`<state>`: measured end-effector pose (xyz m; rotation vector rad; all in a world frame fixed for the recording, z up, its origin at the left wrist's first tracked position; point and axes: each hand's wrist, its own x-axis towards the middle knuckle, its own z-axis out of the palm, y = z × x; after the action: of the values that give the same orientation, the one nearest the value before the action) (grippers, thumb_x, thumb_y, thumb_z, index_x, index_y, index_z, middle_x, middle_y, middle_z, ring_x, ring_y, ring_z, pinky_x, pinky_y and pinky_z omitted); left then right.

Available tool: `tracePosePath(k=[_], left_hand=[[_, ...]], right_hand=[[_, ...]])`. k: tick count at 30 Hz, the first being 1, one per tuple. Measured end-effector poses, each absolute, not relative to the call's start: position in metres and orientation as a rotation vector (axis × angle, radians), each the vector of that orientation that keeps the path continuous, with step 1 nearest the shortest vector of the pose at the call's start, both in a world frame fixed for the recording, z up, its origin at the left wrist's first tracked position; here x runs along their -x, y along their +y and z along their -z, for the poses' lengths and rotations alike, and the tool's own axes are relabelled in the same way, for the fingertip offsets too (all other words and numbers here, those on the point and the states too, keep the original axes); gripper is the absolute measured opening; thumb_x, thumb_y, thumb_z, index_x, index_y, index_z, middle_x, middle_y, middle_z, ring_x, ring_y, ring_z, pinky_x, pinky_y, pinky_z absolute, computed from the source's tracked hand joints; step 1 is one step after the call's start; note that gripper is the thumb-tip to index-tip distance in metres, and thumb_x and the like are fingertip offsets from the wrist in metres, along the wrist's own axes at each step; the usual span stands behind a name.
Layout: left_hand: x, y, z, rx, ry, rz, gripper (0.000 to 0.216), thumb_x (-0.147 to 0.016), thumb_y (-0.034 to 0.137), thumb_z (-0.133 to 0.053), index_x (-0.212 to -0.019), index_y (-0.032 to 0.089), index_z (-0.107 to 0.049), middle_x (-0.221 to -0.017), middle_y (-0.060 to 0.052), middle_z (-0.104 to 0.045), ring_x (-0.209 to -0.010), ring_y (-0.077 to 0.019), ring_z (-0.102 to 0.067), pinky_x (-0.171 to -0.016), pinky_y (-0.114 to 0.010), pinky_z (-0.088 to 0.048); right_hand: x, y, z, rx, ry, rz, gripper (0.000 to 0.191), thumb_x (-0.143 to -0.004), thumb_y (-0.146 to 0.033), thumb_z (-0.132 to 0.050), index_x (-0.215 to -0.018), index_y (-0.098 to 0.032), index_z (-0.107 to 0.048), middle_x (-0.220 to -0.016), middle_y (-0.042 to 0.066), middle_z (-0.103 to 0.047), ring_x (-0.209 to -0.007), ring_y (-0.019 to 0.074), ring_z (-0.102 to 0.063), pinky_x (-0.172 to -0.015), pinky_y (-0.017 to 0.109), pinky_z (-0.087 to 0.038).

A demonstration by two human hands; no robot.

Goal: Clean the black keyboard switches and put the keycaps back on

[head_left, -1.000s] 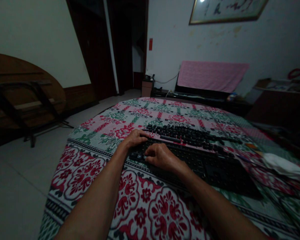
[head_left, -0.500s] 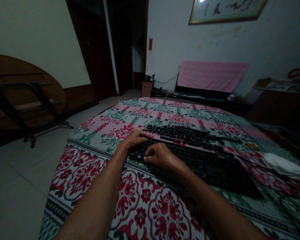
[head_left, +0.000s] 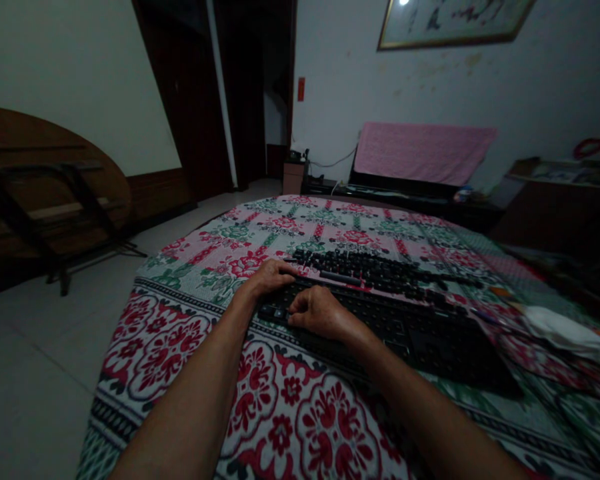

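A black keyboard (head_left: 420, 333) lies on a table under a red and green floral cloth (head_left: 290, 413). Just behind it, loose black keycaps (head_left: 375, 267) are laid out in rows. My left hand (head_left: 269, 275) grips the keyboard's far left corner, its fingers curled over the edge. The fingers of my right hand (head_left: 320, 311) are curled and pinched together on the keys at the keyboard's left end. Whatever they pinch is hidden in the dim light.
A white crumpled cloth or paper (head_left: 555, 328) lies at the table's right side. A folded round wooden table (head_left: 45, 180) leans against the left wall. A pink cloth (head_left: 423, 152) covers something on a low cabinet behind. A dark doorway is at the back.
My right hand has shifted very slightly on the keyboard's left end. The left hand has stayed where it was.
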<state>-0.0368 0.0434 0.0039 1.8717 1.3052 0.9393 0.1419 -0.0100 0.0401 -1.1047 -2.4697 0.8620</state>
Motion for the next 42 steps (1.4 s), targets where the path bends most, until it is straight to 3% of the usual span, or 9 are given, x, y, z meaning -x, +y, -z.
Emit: tracePosePath(k=[12, 24, 37, 42], left_hand=[[0.037, 0.046, -0.002, -1.894, 1.356, -0.924, 0.030, -0.064, 0.025, -0.057, -0.089, 0.013, -0.069, -0.081, -0.004, -0.068, -0.075, -0.0170, -0.060, -0.067, -0.025, -0.046], [0.037, 0.045, -0.002, -1.843, 1.314, -0.949, 0.029, -0.063, 0.024, -0.059, -0.088, 0.013, -0.069, -0.080, -0.003, -0.068, -0.074, -0.0164, -0.060, -0.066, -0.024, -0.046], [0.030, 0.042, -0.008, -2.015, 1.416, -0.878, 0.026, -0.065, 0.018, -0.054, -0.086, 0.015, -0.069, -0.080, -0.001, -0.068, -0.073, -0.0150, -0.060, -0.065, -0.022, -0.046], [0.021, 0.043, -0.012, -2.178, 1.482, -0.844, 0.028, -0.065, 0.017, -0.053, -0.088, 0.018, -0.069, -0.084, -0.001, -0.068, -0.080, -0.0150, -0.060, -0.072, -0.022, -0.045]], right_hand=[[-0.140, 0.002, -0.029, 1.255, -2.319, -1.088, 0.019, -0.053, -0.022, -0.070, -0.070, -0.014, -0.067, -0.064, -0.001, -0.064, -0.054, 0.0077, -0.051, -0.049, 0.017, -0.037], [-0.143, 0.002, -0.028, 1.105, -2.451, -1.007, 0.016, -0.067, -0.025, -0.059, -0.069, -0.014, -0.069, -0.062, -0.001, -0.065, -0.054, 0.0081, -0.051, -0.050, 0.017, -0.035], [-0.146, -0.002, -0.034, 1.046, -2.506, -0.776, 0.016, -0.073, -0.022, -0.053, -0.074, -0.016, -0.068, -0.065, -0.001, -0.064, -0.058, 0.0093, -0.054, -0.053, 0.018, -0.035], [-0.177, 0.026, -0.040, 1.321, -2.313, -0.188, 0.023, -0.077, -0.022, -0.049, -0.090, -0.019, -0.068, -0.087, 0.005, -0.064, -0.082, 0.0153, -0.057, -0.072, 0.022, -0.039]])
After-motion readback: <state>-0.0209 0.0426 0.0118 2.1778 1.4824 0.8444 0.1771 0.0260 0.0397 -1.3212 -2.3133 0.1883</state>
